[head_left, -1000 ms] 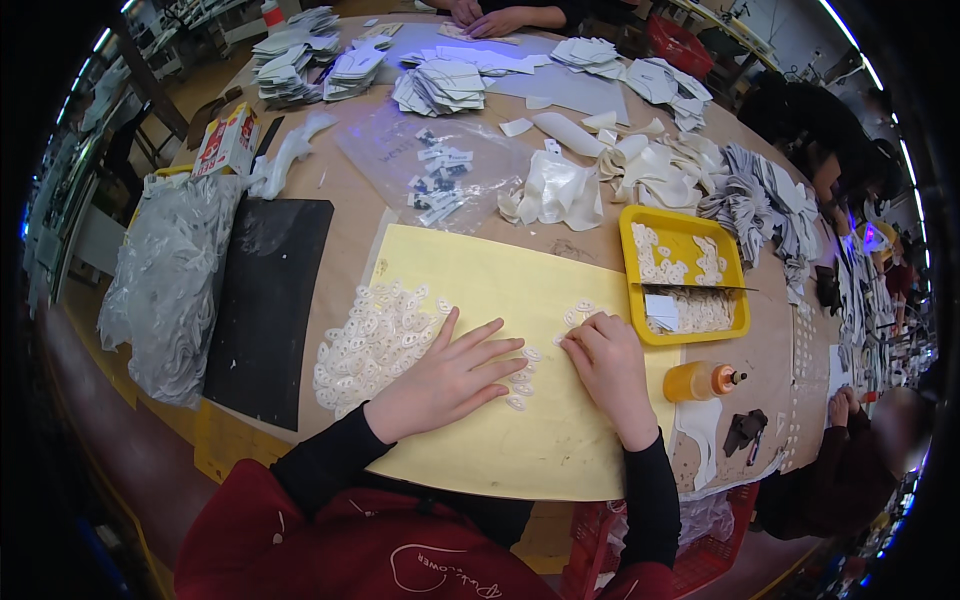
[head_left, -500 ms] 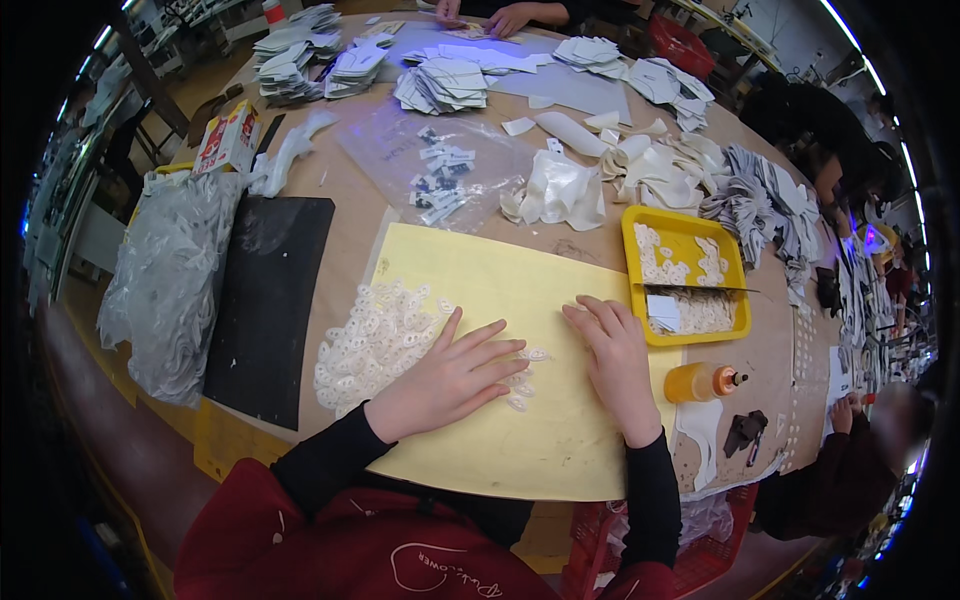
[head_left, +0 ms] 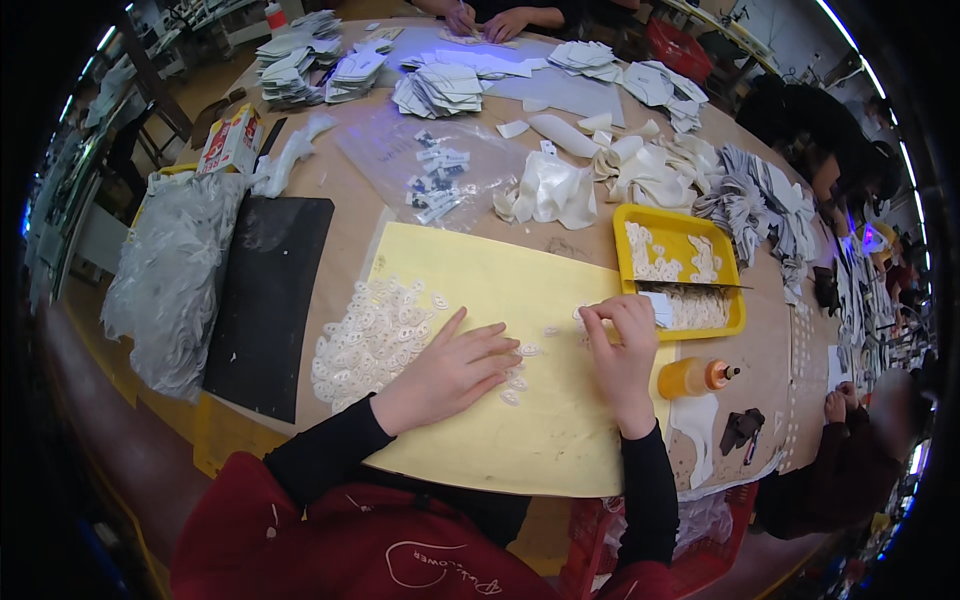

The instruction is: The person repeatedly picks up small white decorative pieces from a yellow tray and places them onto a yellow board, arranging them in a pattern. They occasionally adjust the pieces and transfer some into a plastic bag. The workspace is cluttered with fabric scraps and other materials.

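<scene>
My left hand (head_left: 452, 366) lies open, fingers spread, on a yellow sheet (head_left: 480, 450), beside a heap of small cream oval cut-out pieces (head_left: 365, 345). A few loose pieces (head_left: 514, 385) lie by its fingertips. My right hand (head_left: 625, 350) is raised slightly over the sheet's right part, thumb and forefinger pinched at a small cream piece (head_left: 578, 313). Its other fingers are curled. Just beyond that hand stands a yellow tray (head_left: 740, 245) with cream pieces in it and a dark strip across it.
An orange bottle (head_left: 690, 379) lies right of my right hand. A black mat (head_left: 270, 310) and plastic bags (head_left: 170, 280) are at left. White fabric pieces (head_left: 550, 190) and stacked cut parts (head_left: 437, 90) lie farther back. Across the table a co-worker's hands (head_left: 485, 22) handle a piece.
My right hand has gone from fingers lowered on the sheet to a pinch, and more small pieces show near its fingertips. My left hand stays flat in about the same place.
</scene>
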The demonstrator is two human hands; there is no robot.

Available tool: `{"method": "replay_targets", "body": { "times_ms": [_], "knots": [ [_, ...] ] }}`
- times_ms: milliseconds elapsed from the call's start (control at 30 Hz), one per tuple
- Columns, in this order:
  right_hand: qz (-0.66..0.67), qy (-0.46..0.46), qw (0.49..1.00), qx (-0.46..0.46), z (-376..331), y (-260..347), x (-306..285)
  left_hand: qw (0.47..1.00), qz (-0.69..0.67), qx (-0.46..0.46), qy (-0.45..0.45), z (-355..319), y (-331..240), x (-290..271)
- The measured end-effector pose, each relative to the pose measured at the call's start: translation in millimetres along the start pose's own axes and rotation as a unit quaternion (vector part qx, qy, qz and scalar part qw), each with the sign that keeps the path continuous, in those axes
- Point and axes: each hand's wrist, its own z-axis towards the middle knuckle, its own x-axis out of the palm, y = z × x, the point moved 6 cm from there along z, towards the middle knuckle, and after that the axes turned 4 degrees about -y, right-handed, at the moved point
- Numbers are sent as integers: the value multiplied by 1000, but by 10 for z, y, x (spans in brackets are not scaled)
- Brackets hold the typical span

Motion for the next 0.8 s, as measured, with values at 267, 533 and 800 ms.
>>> {"method": "replay_targets", "body": {
  "times_ms": [267,533,800],
  "knots": [
    [-37,-57,997,-35,57,-11,-238,993,120,2,-20,411,-314,576],
    [-66,-46,993,-87,54,97,-297,965,248,-89,8,138,70,434],
    [-26,91,994,49,-101,-190,-14,938,293,-186,-2,-376,278,-42]
  ]
}}
